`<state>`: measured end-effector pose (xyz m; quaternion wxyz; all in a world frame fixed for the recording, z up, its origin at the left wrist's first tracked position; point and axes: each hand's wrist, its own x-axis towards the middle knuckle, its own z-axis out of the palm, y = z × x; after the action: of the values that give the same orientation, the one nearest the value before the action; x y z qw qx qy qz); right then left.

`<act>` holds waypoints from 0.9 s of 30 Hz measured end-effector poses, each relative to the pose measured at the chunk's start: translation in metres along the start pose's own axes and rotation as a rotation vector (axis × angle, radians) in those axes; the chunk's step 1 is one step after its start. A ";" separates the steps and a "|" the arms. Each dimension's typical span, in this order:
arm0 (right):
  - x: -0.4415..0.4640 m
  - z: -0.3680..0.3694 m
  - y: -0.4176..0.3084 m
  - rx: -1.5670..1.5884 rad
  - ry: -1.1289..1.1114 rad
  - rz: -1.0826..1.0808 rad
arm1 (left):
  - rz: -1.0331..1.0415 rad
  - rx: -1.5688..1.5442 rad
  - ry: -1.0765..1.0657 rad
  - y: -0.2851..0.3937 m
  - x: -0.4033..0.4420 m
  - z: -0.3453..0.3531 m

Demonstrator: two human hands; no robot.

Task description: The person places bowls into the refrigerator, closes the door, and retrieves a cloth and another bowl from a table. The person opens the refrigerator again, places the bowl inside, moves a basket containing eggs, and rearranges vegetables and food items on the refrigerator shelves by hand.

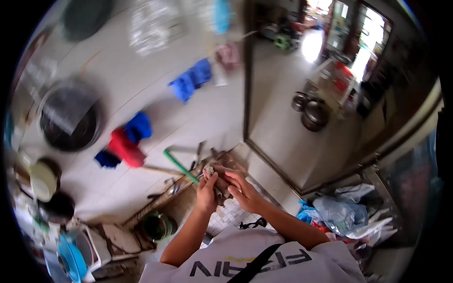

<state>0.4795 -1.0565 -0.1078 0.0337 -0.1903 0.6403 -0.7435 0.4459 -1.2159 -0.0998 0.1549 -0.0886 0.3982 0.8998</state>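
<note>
In front of my chest, both hands are on a crumpled greyish-brown rag-like thing [221, 184]; its exact kind is hard to make out. My left hand [206, 193] grips it from the left, thumb pointing up along it. From the right, my right hand [244, 192] holds its other side, with the fingers bent over toward the left hand. Just beyond the hands, a green handle [179, 165] leans over a narrow ledge [160, 200] where several small tools lie.
Blue cloths [191, 80] and a red cloth [126, 148] hang on the tiled wall beside a dark round basin [71, 118]. A framed glass panel [302, 127] stands ahead right. Plastic bags [342, 214] are heaped at right; a blue basin [71, 257] is lower left.
</note>
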 end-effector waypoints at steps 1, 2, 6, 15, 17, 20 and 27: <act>-0.007 -0.031 -0.005 -0.102 0.083 -0.001 | 0.000 0.024 -0.041 -0.006 0.005 0.034; -0.011 -0.061 -0.010 -0.206 0.164 0.002 | 0.003 0.044 -0.082 -0.012 0.013 0.065; -0.014 -0.145 -0.024 0.132 0.342 0.146 | -0.093 -0.068 -0.519 -0.072 0.063 0.127; 0.023 -0.331 -0.020 -0.148 0.819 0.220 | -0.219 0.239 -0.640 -0.186 0.238 0.232; 0.041 -0.384 -0.010 -0.209 0.921 0.202 | -0.251 0.253 -0.725 -0.205 0.290 0.260; 0.076 -0.457 -0.021 -0.235 1.028 0.280 | -0.310 0.442 -0.804 -0.213 0.365 0.323; 0.129 -0.595 -0.081 -0.415 1.200 0.240 | -0.644 0.233 -0.997 -0.225 0.495 0.479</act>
<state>0.1815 -0.5208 -0.0631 -0.2848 0.3291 0.6951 -0.5722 0.0441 -0.6137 -0.0754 0.5963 0.2453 0.3264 0.6912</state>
